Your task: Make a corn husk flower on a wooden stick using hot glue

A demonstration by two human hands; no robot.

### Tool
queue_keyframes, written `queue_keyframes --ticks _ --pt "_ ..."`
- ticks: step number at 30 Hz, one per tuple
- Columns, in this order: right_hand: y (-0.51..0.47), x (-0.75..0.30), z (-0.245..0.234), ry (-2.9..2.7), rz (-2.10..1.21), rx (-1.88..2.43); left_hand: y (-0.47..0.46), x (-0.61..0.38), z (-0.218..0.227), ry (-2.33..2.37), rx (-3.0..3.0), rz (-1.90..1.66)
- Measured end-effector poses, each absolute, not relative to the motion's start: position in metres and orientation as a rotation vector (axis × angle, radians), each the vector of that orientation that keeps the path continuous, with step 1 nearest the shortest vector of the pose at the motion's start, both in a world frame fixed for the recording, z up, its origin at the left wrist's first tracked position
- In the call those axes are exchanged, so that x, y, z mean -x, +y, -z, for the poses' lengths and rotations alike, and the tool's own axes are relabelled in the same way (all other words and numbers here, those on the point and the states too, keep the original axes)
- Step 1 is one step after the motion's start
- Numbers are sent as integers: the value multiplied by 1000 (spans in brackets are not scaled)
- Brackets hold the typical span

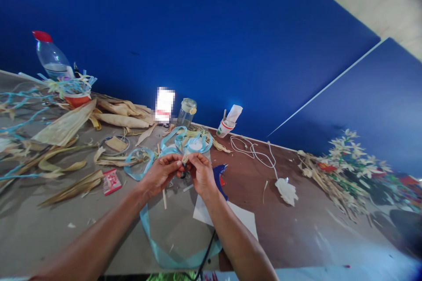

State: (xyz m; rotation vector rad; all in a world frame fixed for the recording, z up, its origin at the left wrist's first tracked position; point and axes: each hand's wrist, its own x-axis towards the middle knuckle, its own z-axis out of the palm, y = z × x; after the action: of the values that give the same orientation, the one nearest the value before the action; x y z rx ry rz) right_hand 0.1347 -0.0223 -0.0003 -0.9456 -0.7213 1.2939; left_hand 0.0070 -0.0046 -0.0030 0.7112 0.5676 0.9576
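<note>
Over the middle of the table, my left hand (165, 170) and my right hand (200, 171) meet, the fingertips of both pinched on a small pale piece of corn husk (185, 158). A small dark thing shows just under the fingertips; its kind is hard to make out. Light blue ribbon (141, 164) lies in loops behind and left of the hands, and a long length of it runs toward the front edge. A thin pale stick (164, 199) rests below my left hand. White paper (242, 217) lies partly under my right forearm.
Dried corn husks (123, 119) spread over the left side, near a red packet (111, 181) and a red-capped bottle (52, 57). Behind stand a lidded jar (187, 112) and a paper cup (225, 128). A white cable (252, 153) and husk flowers (354, 158) lie right.
</note>
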Motion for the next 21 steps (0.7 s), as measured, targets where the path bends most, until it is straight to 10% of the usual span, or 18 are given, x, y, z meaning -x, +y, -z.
queue_keyframes --ticks 21 --pt "-21 -135 7 -861 -1108 1002 -2 -9 14 588 -836 -991"
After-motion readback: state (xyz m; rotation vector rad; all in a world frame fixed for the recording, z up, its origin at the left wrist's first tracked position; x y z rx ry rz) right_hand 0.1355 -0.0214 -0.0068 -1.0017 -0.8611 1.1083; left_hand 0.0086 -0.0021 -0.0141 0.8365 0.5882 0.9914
